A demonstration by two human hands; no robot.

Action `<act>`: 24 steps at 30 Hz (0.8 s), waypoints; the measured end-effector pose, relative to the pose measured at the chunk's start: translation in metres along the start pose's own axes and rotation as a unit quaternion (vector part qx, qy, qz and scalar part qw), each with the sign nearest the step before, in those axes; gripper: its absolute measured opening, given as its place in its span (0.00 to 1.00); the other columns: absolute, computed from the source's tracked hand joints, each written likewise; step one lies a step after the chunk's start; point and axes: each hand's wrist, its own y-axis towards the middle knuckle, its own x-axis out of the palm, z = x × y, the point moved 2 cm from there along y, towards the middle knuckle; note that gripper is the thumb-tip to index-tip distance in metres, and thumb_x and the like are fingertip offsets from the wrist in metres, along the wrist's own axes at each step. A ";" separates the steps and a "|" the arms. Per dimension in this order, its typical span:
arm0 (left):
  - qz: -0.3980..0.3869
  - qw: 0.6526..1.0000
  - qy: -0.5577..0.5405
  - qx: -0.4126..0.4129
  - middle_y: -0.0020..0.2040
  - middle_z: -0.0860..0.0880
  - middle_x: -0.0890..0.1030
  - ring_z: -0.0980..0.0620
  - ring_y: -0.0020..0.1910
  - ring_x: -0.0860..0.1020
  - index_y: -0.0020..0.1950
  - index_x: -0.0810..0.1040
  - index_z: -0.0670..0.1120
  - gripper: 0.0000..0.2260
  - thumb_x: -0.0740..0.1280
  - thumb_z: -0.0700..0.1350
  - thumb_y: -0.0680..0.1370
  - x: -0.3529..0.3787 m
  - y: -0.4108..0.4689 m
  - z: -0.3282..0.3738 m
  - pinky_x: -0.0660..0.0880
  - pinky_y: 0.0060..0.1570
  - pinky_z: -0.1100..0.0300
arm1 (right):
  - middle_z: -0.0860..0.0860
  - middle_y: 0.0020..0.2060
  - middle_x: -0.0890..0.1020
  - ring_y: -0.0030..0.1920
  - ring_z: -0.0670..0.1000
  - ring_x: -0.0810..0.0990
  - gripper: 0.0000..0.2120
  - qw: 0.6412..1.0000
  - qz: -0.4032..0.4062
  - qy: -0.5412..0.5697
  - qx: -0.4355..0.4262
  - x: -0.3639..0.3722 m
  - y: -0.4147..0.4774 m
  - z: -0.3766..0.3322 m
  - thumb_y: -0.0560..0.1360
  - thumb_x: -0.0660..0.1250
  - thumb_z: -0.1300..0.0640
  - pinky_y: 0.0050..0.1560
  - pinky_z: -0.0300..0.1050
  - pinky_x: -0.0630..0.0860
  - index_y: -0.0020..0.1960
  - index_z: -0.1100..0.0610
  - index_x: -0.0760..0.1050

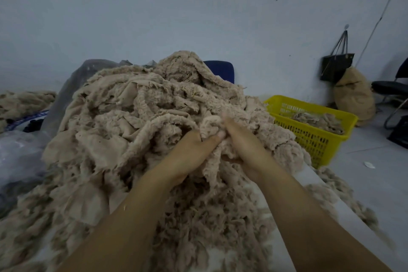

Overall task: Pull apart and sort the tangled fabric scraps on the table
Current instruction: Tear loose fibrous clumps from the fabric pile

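A big heap of tangled beige fabric scraps covers the table, piled high toward the back. Both my hands are dug into its right front side. My left hand grips a fluffy beige scrap, thumb pressed against it. My right hand holds the same scrap from the right, fingers curled into the cloth and partly hidden by it. The two hands touch at the fingertips. Loose frayed scraps lie under my forearms.
A yellow plastic basket with some beige scraps stands at the right of the heap. Clear plastic bags lie at the left. A blue chair back shows behind the pile. A black bag, a stuffed sack and a chair stand by the right wall.
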 end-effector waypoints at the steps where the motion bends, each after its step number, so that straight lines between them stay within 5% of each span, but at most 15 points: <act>1: -0.013 1.000 0.007 -0.002 0.47 0.59 0.86 0.62 0.46 0.83 0.47 0.85 0.62 0.10 0.63 0.56 0.82 0.000 -0.001 -0.002 0.76 0.41 0.71 | 0.50 0.60 0.81 0.56 0.48 0.80 0.28 1.000 -0.001 -0.029 0.007 0.002 0.002 0.000 0.76 0.61 0.32 0.62 0.51 0.76 0.65 0.50 0.78; 4: -0.014 0.999 0.015 -0.037 0.49 0.50 0.87 0.52 0.50 0.84 0.55 0.84 0.50 0.16 0.63 0.58 0.81 -0.008 -0.004 -0.004 0.81 0.49 0.61 | 0.48 0.49 0.83 0.45 0.44 0.78 0.20 0.993 0.078 -0.080 -0.030 -0.010 0.009 0.000 0.78 0.62 0.36 0.47 0.44 0.75 0.52 0.52 0.79; 6: 0.037 0.997 -0.010 -0.062 0.39 0.48 0.86 0.52 0.39 0.85 0.48 0.84 0.48 0.17 0.61 0.56 0.83 -0.019 -0.004 -0.004 0.82 0.42 0.60 | 0.45 0.40 0.76 0.38 0.45 0.74 0.17 0.987 0.139 -0.074 -0.031 -0.032 0.010 0.002 0.78 0.61 0.34 0.43 0.44 0.69 0.47 0.46 0.77; 8: 0.139 0.982 -0.099 -0.084 0.28 0.53 0.81 0.58 0.27 0.80 0.35 0.84 0.51 0.21 0.59 0.49 0.84 -0.035 0.001 -0.004 0.76 0.29 0.65 | 0.53 0.31 0.72 0.29 0.50 0.68 0.25 0.977 0.212 -0.032 0.001 -0.056 0.009 0.008 0.77 0.60 0.33 0.38 0.46 0.64 0.34 0.53 0.71; 10: 0.227 0.958 -0.146 -0.098 0.33 0.52 0.83 0.55 0.33 0.82 0.41 0.84 0.51 0.17 0.61 0.52 0.83 -0.048 0.008 -0.005 0.78 0.35 0.61 | 0.60 0.31 0.75 0.28 0.54 0.72 0.32 0.967 0.238 -0.079 0.039 -0.067 0.003 0.011 0.76 0.60 0.31 0.35 0.46 0.66 0.36 0.61 0.75; 13: 0.258 0.949 -0.143 -0.109 0.43 0.51 0.86 0.51 0.45 0.84 0.56 0.83 0.48 0.17 0.61 0.58 0.82 -0.038 0.013 0.001 0.81 0.47 0.53 | 0.43 0.32 0.78 0.29 0.36 0.78 0.31 0.982 0.084 -0.170 -0.004 -0.040 -0.009 0.010 0.70 0.56 0.24 0.39 0.38 0.69 0.40 0.51 0.78; 15: 0.260 0.950 -0.139 -0.106 0.46 0.49 0.84 0.51 0.47 0.82 0.61 0.81 0.45 0.19 0.60 0.57 0.83 -0.024 0.019 0.005 0.80 0.49 0.57 | 0.36 0.40 0.78 0.43 0.26 0.75 0.35 0.977 -0.039 -0.194 -0.084 -0.004 -0.022 0.005 0.68 0.52 0.20 0.45 0.33 0.67 0.48 0.48 0.80; 17: 0.272 0.951 -0.098 -0.110 0.45 0.52 0.82 0.55 0.42 0.80 0.60 0.80 0.46 0.18 0.60 0.57 0.83 -0.017 0.020 0.010 0.78 0.40 0.66 | 0.30 0.42 0.79 0.47 0.29 0.76 0.20 0.959 -0.105 -0.221 -0.141 0.025 -0.029 0.010 0.73 0.54 0.24 0.44 0.26 0.68 0.47 0.33 0.78; 18: 0.281 0.949 -0.088 -0.113 0.48 0.50 0.83 0.54 0.45 0.81 0.62 0.80 0.46 0.18 0.60 0.57 0.83 -0.017 0.019 0.011 0.78 0.43 0.65 | 0.29 0.37 0.80 0.42 0.30 0.76 0.16 0.955 -0.121 -0.224 -0.153 0.033 -0.032 0.012 0.75 0.55 0.27 0.41 0.26 0.69 0.39 0.31 0.77; 21: 0.345 0.923 -0.111 -0.128 0.54 0.45 0.83 0.44 0.53 0.82 0.59 0.80 0.45 0.19 0.59 0.57 0.83 -0.035 0.014 0.007 0.78 0.58 0.48 | 0.37 0.28 0.79 0.32 0.35 0.76 0.26 0.969 -0.091 -0.166 -0.161 0.018 -0.034 0.018 0.75 0.52 0.28 0.39 0.28 0.70 0.30 0.39 0.77; 24: 0.384 0.892 -0.183 -0.156 0.50 0.45 0.84 0.44 0.49 0.83 0.58 0.80 0.43 0.19 0.61 0.57 0.82 -0.058 0.008 0.001 0.81 0.52 0.47 | 0.47 0.24 0.66 0.28 0.49 0.68 0.30 0.990 -0.034 -0.050 -0.126 -0.022 -0.028 0.017 0.81 0.54 0.36 0.44 0.48 0.72 0.24 0.47 0.70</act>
